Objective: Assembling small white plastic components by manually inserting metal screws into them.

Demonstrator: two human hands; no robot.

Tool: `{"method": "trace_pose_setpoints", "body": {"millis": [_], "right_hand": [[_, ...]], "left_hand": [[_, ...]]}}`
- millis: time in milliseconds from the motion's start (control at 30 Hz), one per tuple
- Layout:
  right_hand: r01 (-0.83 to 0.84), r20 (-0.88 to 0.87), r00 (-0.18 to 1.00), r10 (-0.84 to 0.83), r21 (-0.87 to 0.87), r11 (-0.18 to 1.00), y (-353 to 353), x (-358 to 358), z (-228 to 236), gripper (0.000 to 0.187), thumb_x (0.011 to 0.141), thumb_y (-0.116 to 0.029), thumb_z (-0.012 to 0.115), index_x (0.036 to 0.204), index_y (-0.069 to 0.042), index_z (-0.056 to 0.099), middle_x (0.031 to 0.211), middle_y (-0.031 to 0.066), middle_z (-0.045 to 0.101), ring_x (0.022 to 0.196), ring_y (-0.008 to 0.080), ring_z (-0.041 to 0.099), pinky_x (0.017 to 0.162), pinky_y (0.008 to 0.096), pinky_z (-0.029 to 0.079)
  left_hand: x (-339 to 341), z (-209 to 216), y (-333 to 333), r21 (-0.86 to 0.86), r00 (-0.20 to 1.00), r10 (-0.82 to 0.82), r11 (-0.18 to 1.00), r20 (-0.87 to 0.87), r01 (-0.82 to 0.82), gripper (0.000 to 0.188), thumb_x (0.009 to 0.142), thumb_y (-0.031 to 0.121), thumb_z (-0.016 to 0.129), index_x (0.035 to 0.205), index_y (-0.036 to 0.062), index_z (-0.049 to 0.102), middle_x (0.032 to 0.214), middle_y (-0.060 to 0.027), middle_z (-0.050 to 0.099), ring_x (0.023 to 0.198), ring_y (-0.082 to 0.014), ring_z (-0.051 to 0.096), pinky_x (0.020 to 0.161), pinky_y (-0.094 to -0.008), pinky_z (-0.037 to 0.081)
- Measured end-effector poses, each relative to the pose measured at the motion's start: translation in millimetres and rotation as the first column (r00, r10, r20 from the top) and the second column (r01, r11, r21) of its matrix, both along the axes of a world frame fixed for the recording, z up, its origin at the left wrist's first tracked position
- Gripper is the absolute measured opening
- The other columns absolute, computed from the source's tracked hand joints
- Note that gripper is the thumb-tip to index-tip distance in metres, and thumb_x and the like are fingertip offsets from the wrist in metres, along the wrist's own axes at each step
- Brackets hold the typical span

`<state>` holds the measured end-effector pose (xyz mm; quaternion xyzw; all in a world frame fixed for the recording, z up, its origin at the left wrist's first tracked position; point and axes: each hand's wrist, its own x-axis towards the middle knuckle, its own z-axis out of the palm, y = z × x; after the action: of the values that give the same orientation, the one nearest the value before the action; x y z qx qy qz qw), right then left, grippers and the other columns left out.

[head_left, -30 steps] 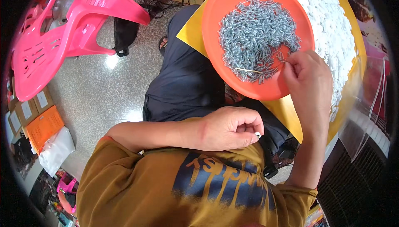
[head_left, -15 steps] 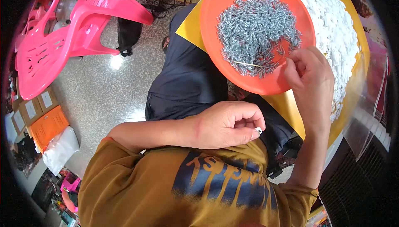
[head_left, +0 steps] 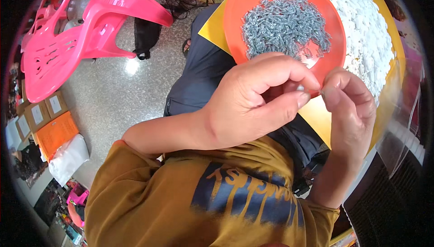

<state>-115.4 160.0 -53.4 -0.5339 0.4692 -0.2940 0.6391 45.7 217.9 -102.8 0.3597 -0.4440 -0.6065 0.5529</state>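
My left hand (head_left: 257,100) is closed, with a small white piece (head_left: 300,87) showing between its thumb and curled fingers. Just to its right, thumb and forefinger of my right hand (head_left: 350,104) pinch together at the left fingertips. Whatever they hold is too tiny to make out. Both hands are above the near rim of a round orange-red tray (head_left: 235,25). Inside it lies a heap of small metal coil springs (head_left: 285,23), partly hidden by my left hand. Many white plastic pieces (head_left: 366,30) are spread to the right of the tray.
A yellow board or tabletop (head_left: 212,30) lies under the tray, above my dark trousers. Clear plastic sheeting (head_left: 402,106) hangs at the right. A pink plastic chair (head_left: 90,34) stands on the speckled floor at the left, near cardboard boxes (head_left: 38,116) and a white bag (head_left: 70,159).
My left hand has risen from my lap toward the tray with the white piece. My right hand has drawn back from the springs to meet it. The thin pale strip among the springs no longer shows.
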Motion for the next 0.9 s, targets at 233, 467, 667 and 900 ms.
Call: {"method": "trace_pose_setpoints", "body": {"millis": [233,467,667,900], "right_hand": [[-0.021,0.204,0.979,-0.006,0.131,0.991,17.2,-6.5,-1.2,0.002,0.079,-0.001,0.057,0.08,-0.001,0.055,0.077,-0.0018,0.054,0.07,0.0035,0.047,0.064,0.0168,0.037],[-0.021,0.277,0.961,-0.015,0.125,0.992,31.9,-14.9,-6.0,0.004,0.08,-0.002,0.057,0.083,-0.001,0.055,0.08,-0.0008,0.056,0.072,0.004,0.048,0.066,0.0168,0.038],[0.055,0.314,0.944,-0.1,0.15,0.987,55.3,-23.7,-2.3,0.005,0.079,0.0,0.057,0.084,0.0,0.056,0.08,0.0009,0.058,0.072,0.0044,0.049,0.066,0.0173,0.039],[0.057,0.353,0.931,-0.09,0.103,0.993,78.7,-44.6,-13.8,0.006,0.077,-0.002,0.059,0.081,0.0,0.055,0.077,0.0013,0.055,0.069,0.005,0.048,0.062,0.0177,0.039]], "left_hand": [[-3.7,4.8,3.6,-0.136,0.984,0.008,0.991,0.177,0.016,0.016,0.079,-0.003,0.055,0.095,0.0007,0.055,0.087,-0.0042,0.05,0.075,-0.0073,0.049,0.063,-0.0184,0.038],[-12.5,14.3,13.4,-0.141,0.958,0.045,0.99,0.282,-0.005,0.012,0.079,-0.002,0.056,0.09,0.0014,0.054,0.084,-0.003,0.05,0.073,-0.0063,0.047,0.062,-0.0182,0.038],[-26.5,12.3,25.7,-0.114,0.976,0.051,0.993,0.214,-0.027,0.006,0.081,0.0,0.054,0.087,0.0017,0.052,0.083,-0.0017,0.049,0.07,-0.0049,0.047,0.059,-0.0173,0.037],[-42.3,22.1,47.4,-0.06,0.998,-0.059,0.996,0.034,0.061,0.01,0.085,0.001,0.047,0.094,0.0002,0.053,0.082,-0.0024,0.051,0.061,-0.0032,0.047,0.056,-0.0159,0.038]]}}
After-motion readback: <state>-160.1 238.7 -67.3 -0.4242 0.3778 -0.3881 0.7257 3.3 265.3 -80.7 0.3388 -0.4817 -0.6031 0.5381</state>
